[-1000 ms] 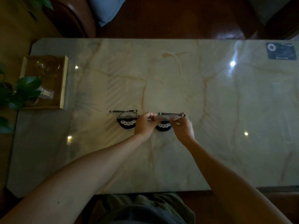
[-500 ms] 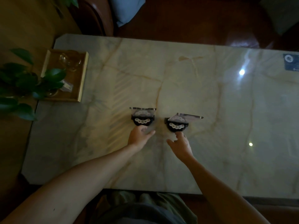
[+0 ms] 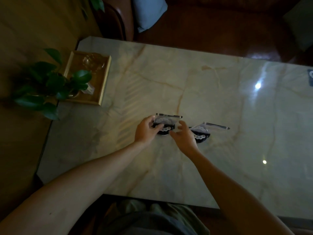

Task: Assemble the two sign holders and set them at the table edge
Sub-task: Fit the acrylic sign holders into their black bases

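Note:
Two sign holders stand side by side near the middle of the marble table (image 3: 220,167), each a clear acrylic panel in a black half-round base with white dots. My left hand (image 3: 146,132) grips the left sign holder (image 3: 166,121) at its left side and base. My right hand (image 3: 183,139) is at that holder's right side, fingers spread and curled toward its panel; whether it touches is unclear. The right sign holder (image 3: 208,130) stands free just right of my right hand, its panel skewed.
A wooden tray (image 3: 101,85) with glassware sits at the table's far left corner, partly covered by a leafy plant (image 3: 49,89). A dark blue card (image 3: 310,77) lies at the right edge. A chair with a blue cushion (image 3: 147,12) is beyond the table.
Both hands left the right holder, drew back toward me, then moved onto the left holder. The camera view has shifted left.

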